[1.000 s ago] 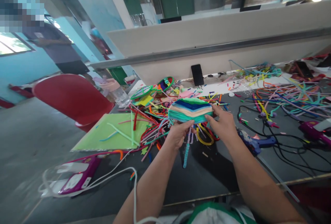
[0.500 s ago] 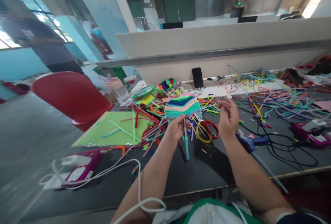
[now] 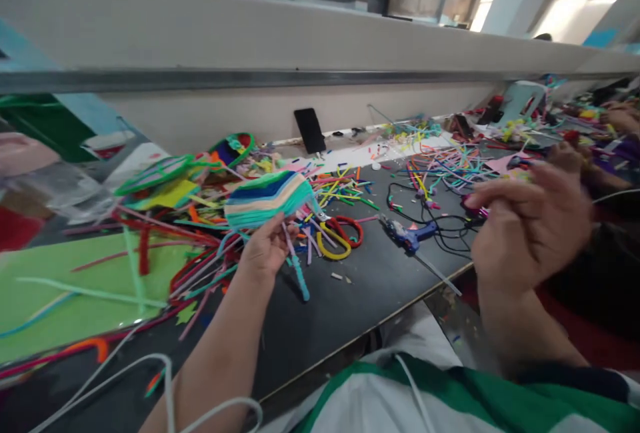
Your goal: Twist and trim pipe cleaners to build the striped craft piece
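My left hand (image 3: 270, 246) is closed around the lower edge of a small striped fan (image 3: 270, 201) made of pipe cleaners in teal, blue and cream. Its turquoise-wrapped handle (image 3: 299, 273) hangs down past my fingers, slanting toward the table's front edge. My right hand (image 3: 530, 233) is raised at the right, well apart from the fan. The fingers there curl toward the thumb and are smeared by motion; whatever they may hold does not show. Just right of the fan lie scissors (image 3: 334, 241) with yellow and red handle loops.
A blue glue gun (image 3: 413, 236) with a glue stick poking out lies mid-table beside black cables (image 3: 450, 239). Pipe cleaners (image 3: 450, 159) are heaped across the dark table. A phone (image 3: 310, 131) leans on the back partition. A green sheet (image 3: 90, 286) and white cable are left; another person's hand (image 3: 623, 116) is far right.
My view has turned to the right. My right hand has moved away from the fan, rightward and closer to me. My left hand still grips the fan.
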Motion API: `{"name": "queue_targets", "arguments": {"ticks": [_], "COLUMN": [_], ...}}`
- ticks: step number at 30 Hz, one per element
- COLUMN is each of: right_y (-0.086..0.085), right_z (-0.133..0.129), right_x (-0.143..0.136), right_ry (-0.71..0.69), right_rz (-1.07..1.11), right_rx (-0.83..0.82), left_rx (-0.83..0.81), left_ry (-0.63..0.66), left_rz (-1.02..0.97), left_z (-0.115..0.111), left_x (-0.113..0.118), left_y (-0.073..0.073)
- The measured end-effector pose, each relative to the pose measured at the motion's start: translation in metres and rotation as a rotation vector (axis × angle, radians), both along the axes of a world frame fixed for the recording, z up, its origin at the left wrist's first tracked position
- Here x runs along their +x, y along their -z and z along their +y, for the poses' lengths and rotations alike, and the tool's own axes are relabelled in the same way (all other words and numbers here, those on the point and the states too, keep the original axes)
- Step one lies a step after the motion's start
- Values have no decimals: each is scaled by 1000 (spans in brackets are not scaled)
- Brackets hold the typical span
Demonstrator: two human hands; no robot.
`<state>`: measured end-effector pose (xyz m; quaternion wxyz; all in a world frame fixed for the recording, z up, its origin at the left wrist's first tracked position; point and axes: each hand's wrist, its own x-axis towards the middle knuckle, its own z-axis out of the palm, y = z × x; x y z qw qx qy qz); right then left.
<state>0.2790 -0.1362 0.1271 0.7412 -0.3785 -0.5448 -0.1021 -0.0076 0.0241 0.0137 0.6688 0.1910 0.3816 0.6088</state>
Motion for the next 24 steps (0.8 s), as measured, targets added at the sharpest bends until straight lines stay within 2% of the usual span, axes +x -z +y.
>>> {"name": "queue_targets", "arguments": {"ticks": [3,6,8,10,12,14,17,20,24], "right_y": [46,95,118,129,131,127,123,127,131], "right_z": [0,-5,-11,-16,-15,-4,30,76,119], "right_x": [45,86,102,100,80,43,-21,-69,-98], "right_ry": [28,105,123,109,50,-127,-369,-349,-205], "right_rz": [-132,-199,-128,-168,-282,-404,-519,-596,-764], "right_rx": [-414,-731,-850,-928,-942,-916,-852,-881,-1055], "left_rx": [11,-11,-35,-67,-95,-99,-76,-63,-43], "left_ry": [-6,-13,-49,-88,-107,-99,-66,-64,-87], "left_rz": [21,32,12,-14,-26,-28,-29,-41,-78], "left_z": [-3,-2,0,2,3,2,0,-3,-4], "left_x": [3,1,-3,-6,-8,-7,-5,-4,-7], "left_y": [-2,-3,-2,-2,-2,-1,-1,-3,-8]}}
